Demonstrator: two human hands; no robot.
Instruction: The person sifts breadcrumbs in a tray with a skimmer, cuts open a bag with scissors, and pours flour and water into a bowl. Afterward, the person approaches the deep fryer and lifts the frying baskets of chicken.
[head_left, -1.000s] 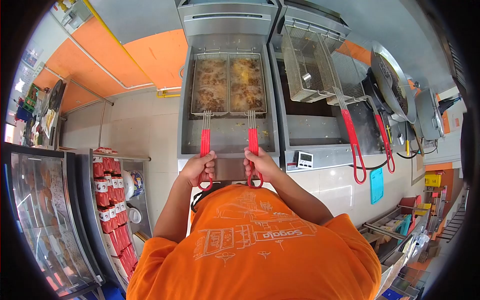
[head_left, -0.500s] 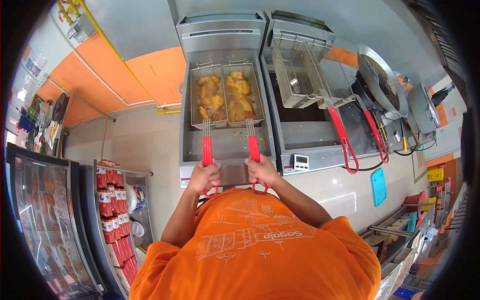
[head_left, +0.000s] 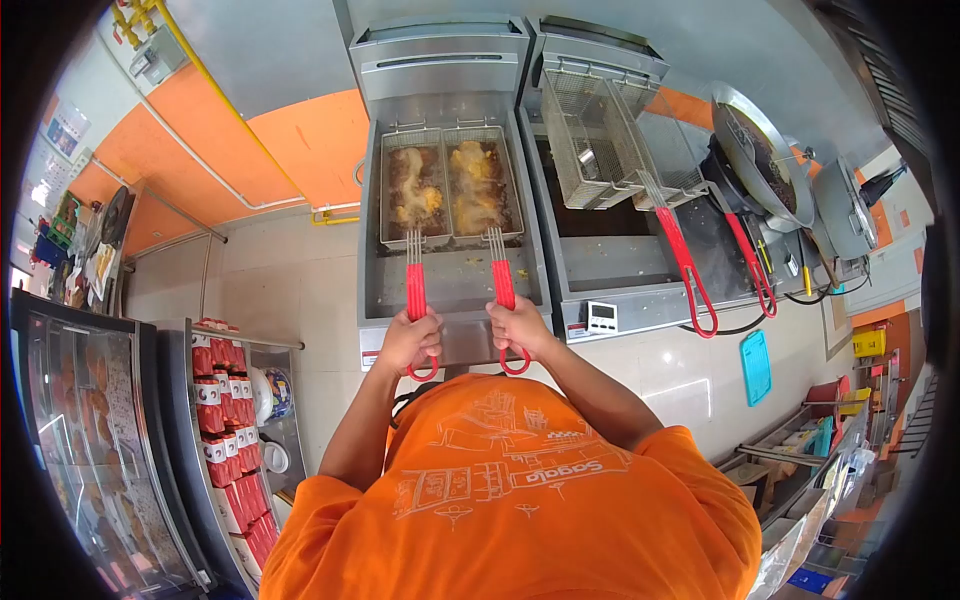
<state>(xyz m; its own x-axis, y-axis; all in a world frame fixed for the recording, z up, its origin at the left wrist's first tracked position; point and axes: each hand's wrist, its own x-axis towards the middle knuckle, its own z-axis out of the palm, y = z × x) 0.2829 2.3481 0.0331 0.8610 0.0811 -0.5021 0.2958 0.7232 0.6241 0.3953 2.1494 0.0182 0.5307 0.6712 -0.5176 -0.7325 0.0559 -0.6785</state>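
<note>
My left hand (head_left: pixel 412 340) is wrapped round the red handle (head_left: pixel 416 285) of the left fry basket (head_left: pixel 418 242). The red handle (head_left: pixel 502 280) of the right fry basket (head_left: pixel 514 180) is in the grip of my right hand (head_left: pixel 518 328). Both wire baskets sit side by side in the oil of a steel deep fryer (head_left: pixel 445 308). Golden battered pieces, probably chicken, lie in the left basket (head_left: pixel 418 203) and in the right one (head_left: pixel 472 162). Bubbling oil and steam partly hide them.
On the right, two more fry baskets (head_left: pixel 590 150) with red handles rest over a second fryer (head_left: pixel 620 268), with a small timer (head_left: pixel 602 317) at its front. A large wok (head_left: pixel 755 160) stands beyond. A glass display cabinet (head_left: pixel 90 430) and a shelf of red boxes (head_left: pixel 215 400) are at left.
Both baskets have sunk deeper, and oil now bubbles over the pieces, which show less. My hands have shifted slightly forward, away from my body, still gripping the handles.
</note>
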